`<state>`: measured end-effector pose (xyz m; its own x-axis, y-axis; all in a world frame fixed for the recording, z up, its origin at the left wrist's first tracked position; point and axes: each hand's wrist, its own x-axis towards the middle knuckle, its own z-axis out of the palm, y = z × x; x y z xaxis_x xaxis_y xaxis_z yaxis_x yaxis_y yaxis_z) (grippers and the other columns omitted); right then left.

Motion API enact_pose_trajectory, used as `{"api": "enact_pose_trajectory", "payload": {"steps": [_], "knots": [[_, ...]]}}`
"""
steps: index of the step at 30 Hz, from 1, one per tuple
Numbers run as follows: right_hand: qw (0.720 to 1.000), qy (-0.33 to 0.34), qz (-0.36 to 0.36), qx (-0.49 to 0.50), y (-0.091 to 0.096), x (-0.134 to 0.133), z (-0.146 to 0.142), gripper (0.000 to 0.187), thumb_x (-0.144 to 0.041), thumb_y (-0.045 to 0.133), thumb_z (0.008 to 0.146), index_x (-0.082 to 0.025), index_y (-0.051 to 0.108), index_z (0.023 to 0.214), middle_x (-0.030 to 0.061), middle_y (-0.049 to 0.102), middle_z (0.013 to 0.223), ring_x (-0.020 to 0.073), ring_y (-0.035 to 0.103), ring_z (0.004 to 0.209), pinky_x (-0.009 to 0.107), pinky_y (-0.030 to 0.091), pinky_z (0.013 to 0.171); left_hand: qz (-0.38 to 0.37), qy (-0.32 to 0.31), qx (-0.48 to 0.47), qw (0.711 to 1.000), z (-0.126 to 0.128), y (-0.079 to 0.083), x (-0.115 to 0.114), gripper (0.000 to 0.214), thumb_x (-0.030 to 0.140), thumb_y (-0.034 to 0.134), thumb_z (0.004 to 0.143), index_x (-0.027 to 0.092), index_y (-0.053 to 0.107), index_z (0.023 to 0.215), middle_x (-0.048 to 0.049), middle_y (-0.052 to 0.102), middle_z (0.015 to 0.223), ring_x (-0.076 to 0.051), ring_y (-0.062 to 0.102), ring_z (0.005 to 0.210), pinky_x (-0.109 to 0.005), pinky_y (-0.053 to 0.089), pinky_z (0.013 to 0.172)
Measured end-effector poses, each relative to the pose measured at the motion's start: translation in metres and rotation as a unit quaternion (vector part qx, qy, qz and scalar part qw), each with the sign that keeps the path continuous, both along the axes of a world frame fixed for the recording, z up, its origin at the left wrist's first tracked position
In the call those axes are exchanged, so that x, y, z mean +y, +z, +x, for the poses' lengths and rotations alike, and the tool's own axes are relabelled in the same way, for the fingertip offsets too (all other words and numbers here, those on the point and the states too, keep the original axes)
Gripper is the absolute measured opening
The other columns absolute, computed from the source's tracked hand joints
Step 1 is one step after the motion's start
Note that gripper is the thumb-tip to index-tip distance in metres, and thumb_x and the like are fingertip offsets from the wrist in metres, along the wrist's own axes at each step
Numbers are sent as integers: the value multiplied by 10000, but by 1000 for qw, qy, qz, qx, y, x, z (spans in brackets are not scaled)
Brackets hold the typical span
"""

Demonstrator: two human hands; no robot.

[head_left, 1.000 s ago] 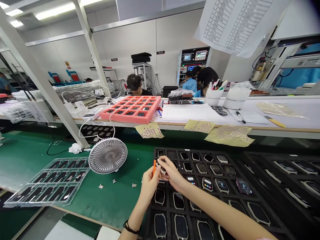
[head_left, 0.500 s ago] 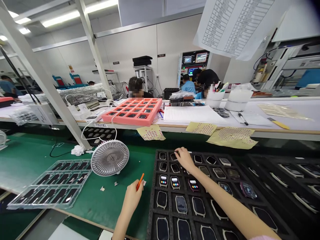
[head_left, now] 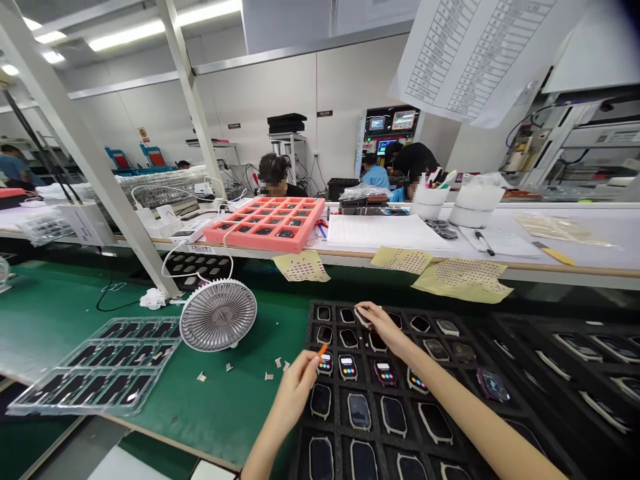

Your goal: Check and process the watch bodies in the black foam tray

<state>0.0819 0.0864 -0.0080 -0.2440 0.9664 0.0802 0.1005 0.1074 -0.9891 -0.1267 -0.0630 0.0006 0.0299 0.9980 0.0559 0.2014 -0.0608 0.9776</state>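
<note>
My left hand (head_left: 297,380) is closed on a slim orange stick-like tool (head_left: 323,349), its tip over the left edge of the black foam tray (head_left: 336,390). That tray holds rows of smartwatches without straps, and several, such as a smartwatch (head_left: 347,367) in the third row, have lit screens. In the far row, my right hand (head_left: 384,327) pinches a smartwatch (head_left: 362,319) at its pocket; the fingers partly cover it. My right forearm crosses over the tray and hides some pockets.
Left of the tray are small white scraps (head_left: 269,377), a round fan (head_left: 219,315) and a clear plastic tray (head_left: 95,367) of black parts. A second black tray (head_left: 550,373) lies at right. The shelf above carries a pink foam tray (head_left: 300,243) and papers. People sit beyond.
My left hand has moved right with the orange tool, from the green mat to the tray's edge. My right hand has shifted one pocket right along the far row and now pinches a smartwatch.
</note>
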Motion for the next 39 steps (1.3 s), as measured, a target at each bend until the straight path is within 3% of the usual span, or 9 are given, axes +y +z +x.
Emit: {"api": "enact_pose_trajectory", "payload": {"steps": [4,9,15,23,28,30,35,39], "knots": [[989,72,-62,115,19,-48,-23,348,-554,574,770,-229,543,891,-53,437,591,117,404,469,262,350,458,-25,-44,-75,996,31,10,9,478,621,428,835,161,559,852,109,246,494,-62,166,393,-198,138,396],[932,137,-169,288,43,-79,-40,248,-407,685,765,-220,531,818,-83,440,524,76,372,418,230,376,457,-41,-26,-109,993,44,11,14,517,684,455,782,174,504,717,116,261,457,-36,164,334,-187,121,340],[920,113,-190,323,52,-84,-45,281,-401,725,730,-208,524,760,-93,435,496,60,350,400,206,355,435,-48,-19,-136,989,42,10,9,521,691,474,769,174,501,706,123,259,446,-23,158,308,-173,135,312],[934,121,-168,291,47,-85,-46,304,-429,704,743,-208,496,753,-114,408,434,46,308,345,187,293,389,-67,-22,-114,991,37,17,11,561,716,515,713,157,554,680,120,256,405,-22,157,298,-177,105,306],[864,181,-261,391,39,-86,-54,354,-424,704,734,-202,435,670,-114,424,423,5,160,295,166,121,321,-74,-12,-144,987,40,23,8,548,702,566,686,156,545,656,117,277,396,-15,147,310,-157,124,301],[852,182,-268,410,37,-84,-57,373,-404,727,708,-202,418,655,-116,425,413,-3,131,292,163,94,320,-72,-2,-160,984,41,24,7,550,706,570,683,158,537,664,118,285,403,-12,145,313,-149,131,300],[860,160,-253,413,38,-81,-60,360,-396,702,720,-215,400,646,-126,343,360,18,159,285,171,119,321,-77,20,-176,981,39,23,11,557,722,568,672,170,505,642,119,275,392,-16,139,314,-142,120,295],[883,126,-224,394,36,-89,-68,274,-363,698,707,-230,481,807,-113,443,451,34,239,312,162,159,325,-51,62,-173,982,42,26,17,550,718,583,659,185,458,616,116,259,410,-25,153,330,-144,125,307]]}}
